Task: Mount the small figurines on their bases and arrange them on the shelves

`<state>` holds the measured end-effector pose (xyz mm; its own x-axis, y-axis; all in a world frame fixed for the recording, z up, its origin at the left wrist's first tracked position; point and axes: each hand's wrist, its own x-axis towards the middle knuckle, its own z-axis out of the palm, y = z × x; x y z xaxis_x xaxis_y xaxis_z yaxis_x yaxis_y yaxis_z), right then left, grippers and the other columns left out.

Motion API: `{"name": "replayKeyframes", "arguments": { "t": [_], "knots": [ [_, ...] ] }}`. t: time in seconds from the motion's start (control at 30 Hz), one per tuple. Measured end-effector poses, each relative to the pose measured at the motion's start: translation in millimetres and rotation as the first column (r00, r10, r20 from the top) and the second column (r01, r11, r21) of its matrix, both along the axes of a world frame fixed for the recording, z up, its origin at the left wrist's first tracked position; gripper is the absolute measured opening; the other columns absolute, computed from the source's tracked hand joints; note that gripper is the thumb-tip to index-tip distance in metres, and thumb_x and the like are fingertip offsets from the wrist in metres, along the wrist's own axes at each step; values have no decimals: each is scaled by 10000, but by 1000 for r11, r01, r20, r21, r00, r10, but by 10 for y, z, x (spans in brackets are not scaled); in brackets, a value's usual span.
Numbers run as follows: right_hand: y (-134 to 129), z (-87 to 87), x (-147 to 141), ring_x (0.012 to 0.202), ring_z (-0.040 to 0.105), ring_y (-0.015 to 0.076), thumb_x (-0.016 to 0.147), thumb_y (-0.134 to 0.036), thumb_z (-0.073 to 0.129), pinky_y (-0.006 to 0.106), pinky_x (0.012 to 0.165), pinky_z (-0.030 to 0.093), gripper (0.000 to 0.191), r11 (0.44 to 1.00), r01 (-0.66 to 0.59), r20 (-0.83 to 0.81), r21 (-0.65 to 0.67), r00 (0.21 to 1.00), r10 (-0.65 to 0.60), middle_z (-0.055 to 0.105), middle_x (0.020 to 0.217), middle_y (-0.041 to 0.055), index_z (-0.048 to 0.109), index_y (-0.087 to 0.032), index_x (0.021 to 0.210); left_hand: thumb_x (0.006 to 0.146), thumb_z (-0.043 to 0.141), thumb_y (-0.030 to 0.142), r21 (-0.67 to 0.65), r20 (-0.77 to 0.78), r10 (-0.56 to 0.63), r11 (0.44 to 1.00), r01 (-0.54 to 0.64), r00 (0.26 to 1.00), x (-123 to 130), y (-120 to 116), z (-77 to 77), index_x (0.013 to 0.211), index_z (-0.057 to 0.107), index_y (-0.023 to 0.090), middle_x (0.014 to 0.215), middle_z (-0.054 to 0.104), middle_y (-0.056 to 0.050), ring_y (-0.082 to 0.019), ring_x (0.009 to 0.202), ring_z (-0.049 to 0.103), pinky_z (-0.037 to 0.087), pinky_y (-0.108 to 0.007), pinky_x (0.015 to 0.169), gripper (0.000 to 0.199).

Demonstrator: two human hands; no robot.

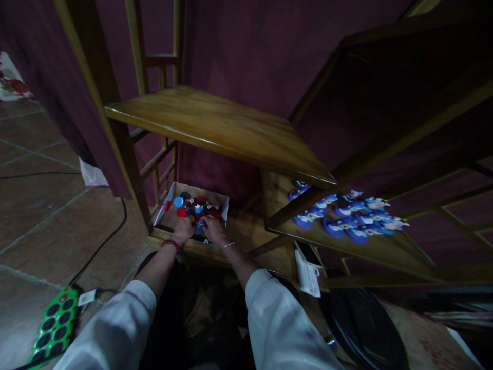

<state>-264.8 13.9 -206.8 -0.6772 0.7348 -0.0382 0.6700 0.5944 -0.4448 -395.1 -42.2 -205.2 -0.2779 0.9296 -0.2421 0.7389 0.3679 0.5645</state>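
Note:
A shallow cardboard box (164,220) rests on the low wooden shelf, holding several small figurines (210,206) and round red, blue and dark bases. Both my hands reach into its near side. My left hand (185,229), with a red bead bracelet at the wrist, is closed with curled fingers; what lies in them is hidden. Just right of it, my right hand (213,229), wearing a thin pale bracelet, has its fingers bent around a small blue figurine (200,224). The figurine sits between the two hands, partly covered by the fingers.
An upper wooden shelf board (215,128) juts out above the box. To the right, several blue and white figurines (346,216) lie on another shelf (277,205). A phone (308,253) lies below it, near a black round stool (365,329). A green power strip (56,326) is on the floor.

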Motion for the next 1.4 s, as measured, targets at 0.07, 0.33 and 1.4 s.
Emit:
{"name": "replayKeyframes", "arguments": {
  "t": [0.07, 0.33, 1.4],
  "knots": [
    [-11, 13, 1, 897, 535, 152, 730, -108, 530, 256, 809, 405, 264, 1000, 26, -44, -1, 999, -26, 579, 987, 47, 595, -202, 968, 733, 506, 118, 40, 67, 32, 999, -35, 997, 11, -5, -3, 858, 588, 154, 848, 661, -96, -174, 818, 618, 438, -230, 694, 154],
    [-35, 41, 19, 839, 582, 152, 713, -136, 584, 270, 781, 439, 241, 975, 179, -177, -129, 964, -200, 646, 912, 33, 608, -200, 945, 722, 535, 105, 137, 296, 142, 972, -190, 944, 61, -48, -2, 760, 535, 157, 785, 637, -44, -126, 733, 601, 445, -206, 660, 64],
    [-444, 232, 261, 786, 619, 128, 701, -173, 604, 218, 730, 462, 86, 865, 385, -194, -322, 868, -458, 691, 844, -1, 647, -199, 771, 633, 575, 65, 110, 762, 168, 918, -381, 625, 452, -310, 23, 728, 551, 149, 713, 625, 0, -135, 692, 610, 512, -253, 654, 129]
  ]
}}
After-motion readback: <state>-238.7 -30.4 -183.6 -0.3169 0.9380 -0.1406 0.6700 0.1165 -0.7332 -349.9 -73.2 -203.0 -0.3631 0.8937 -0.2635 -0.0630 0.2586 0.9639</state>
